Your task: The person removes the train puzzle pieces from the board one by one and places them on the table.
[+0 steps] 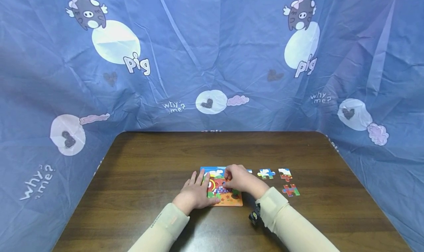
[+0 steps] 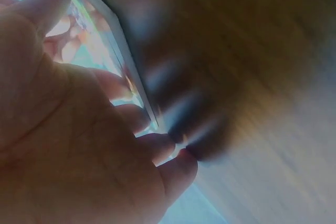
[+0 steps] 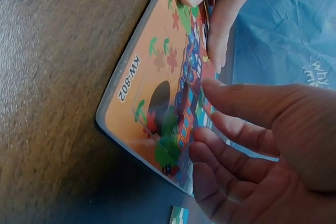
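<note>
A flat jigsaw board (image 1: pixel 228 202) with a red train picture and an orange lower border lies on the table; "KW-802" is printed on its border in the right wrist view. My left hand (image 1: pixel 195 193) rests spread along the board's left side, fingers straight and thumb over the lower edge. Over the upper right part of the picture, my right hand (image 1: pixel 243 179) pinches a small puzzle piece (image 3: pixel 201 98) between thumb and forefinger, low against the board. Most of that piece is hidden by the fingers.
To the right of the board lie loose puzzle pieces: a blue and green one (image 1: pixel 266 173), a red and white one (image 1: pixel 285 174) and a red and green one (image 1: pixel 290 190). Another peeks out behind the right hand. A blue printed cloth (image 1: pixel 212 60) hangs behind the wooden table (image 1: pixel 149 160).
</note>
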A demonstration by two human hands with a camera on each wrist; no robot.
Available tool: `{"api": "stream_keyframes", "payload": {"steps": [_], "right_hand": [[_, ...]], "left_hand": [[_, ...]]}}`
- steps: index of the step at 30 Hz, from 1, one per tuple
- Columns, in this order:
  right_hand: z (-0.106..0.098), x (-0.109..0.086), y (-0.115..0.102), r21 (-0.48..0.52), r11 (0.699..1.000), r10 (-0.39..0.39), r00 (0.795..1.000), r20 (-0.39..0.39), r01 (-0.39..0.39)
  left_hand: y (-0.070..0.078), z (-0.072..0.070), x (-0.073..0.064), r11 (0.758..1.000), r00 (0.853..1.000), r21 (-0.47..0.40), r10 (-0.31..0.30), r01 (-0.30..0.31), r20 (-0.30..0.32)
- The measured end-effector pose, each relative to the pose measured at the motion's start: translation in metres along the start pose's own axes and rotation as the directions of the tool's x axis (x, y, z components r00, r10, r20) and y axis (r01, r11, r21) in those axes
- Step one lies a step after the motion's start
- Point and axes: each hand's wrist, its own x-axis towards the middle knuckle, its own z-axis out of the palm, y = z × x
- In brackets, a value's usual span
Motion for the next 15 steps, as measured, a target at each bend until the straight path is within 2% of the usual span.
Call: {"api": "stream_keyframes", "payload": {"steps": [8,15], "right_hand": [[-0.0009,-0.001,0.0023,0.058,0.998,0.006,1.0,-0.003,-0.006],[-0.0003,-0.0001,0.0062,0.083,0.996,-0.019,0.999,-0.03,0.022]], "left_hand": [[0.0004,0.0013,0.0016,1.0,1.0,0.002,-0.007,0.007,0.006],[0.0011,0.0022,0.0014,1.0,1.0,0.019,-0.015,0.015,0.004]]}}
